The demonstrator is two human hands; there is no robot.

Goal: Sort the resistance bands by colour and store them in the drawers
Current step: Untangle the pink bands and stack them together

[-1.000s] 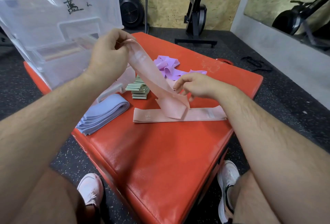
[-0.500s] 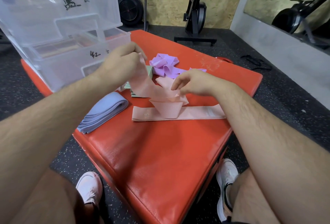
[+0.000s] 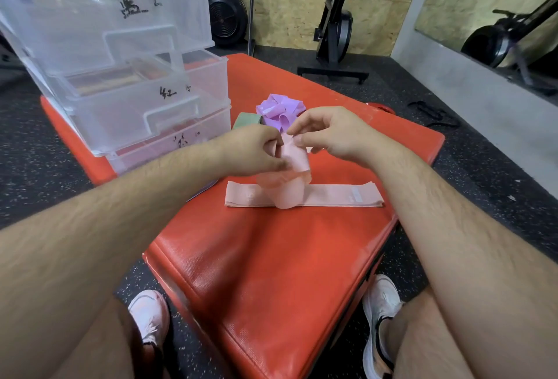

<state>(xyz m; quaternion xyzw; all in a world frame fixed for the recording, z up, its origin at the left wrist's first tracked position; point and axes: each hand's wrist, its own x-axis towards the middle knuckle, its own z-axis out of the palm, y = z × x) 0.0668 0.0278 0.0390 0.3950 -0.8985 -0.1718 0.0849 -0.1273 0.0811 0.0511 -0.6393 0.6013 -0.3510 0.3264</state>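
Pink band [image 3: 294,157], folded into a loop, is pinched between the left hand [image 3: 253,150] and right hand [image 3: 329,134] over a second pink band [image 3: 332,196] lying flat mid-pad [image 3: 271,273]. A crumpled purple band [image 3: 279,111] and a folded green band [image 3: 246,120] lie behind. Clear, hand-labelled drawers [image 3: 120,31] stand stacked at the far left corner.

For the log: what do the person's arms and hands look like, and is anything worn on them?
The left forearm and right forearm are bare and hairy, with no sleeves in view. The left hand and right hand wear no gloves. No watch, wristband or ring shows on the sides visible.
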